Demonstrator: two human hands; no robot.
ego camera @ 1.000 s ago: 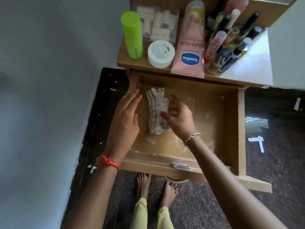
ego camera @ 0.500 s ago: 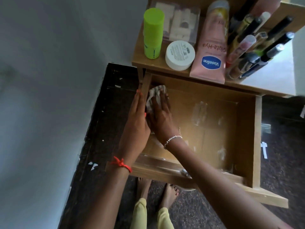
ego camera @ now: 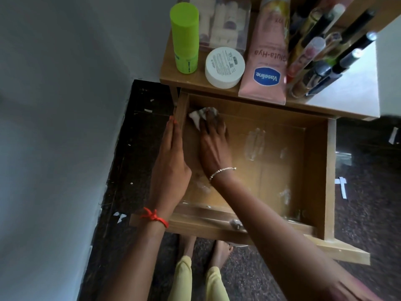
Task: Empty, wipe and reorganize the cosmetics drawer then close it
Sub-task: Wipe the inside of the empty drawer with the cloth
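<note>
The wooden drawer (ego camera: pixel 316 161) is pulled out and holds nothing but a clear plastic liner. My right hand (ego camera: pixel 213 144) presses a pale checked cloth (ego camera: pixel 196 117) flat into the drawer's far left corner. My left hand (ego camera: pixel 170 164) lies flat with straight fingers along the drawer's left wall, holding nothing. The cosmetics stand on the cabinet top behind: a green bottle (ego camera: pixel 185 38), a white jar (ego camera: pixel 225 67), a pink Vaseline tube (ego camera: pixel 268 55), a clear box of small items (ego camera: pixel 221 22) and several pens and tubes (ego camera: pixel 325 51).
A grey wall (ego camera: pixel 65 127) runs close along the left. The dark floor (ego camera: pixel 368 203) carries scraps of white paper. My bare feet (ego camera: pixel 219 252) stand under the drawer front. The cabinet top's right part is white (ego camera: pixel 355 92).
My right hand has pushed the cloth from the drawer's left middle up into the far left corner. My left hand has shifted onto the left wall. The camera has moved closer.
</note>
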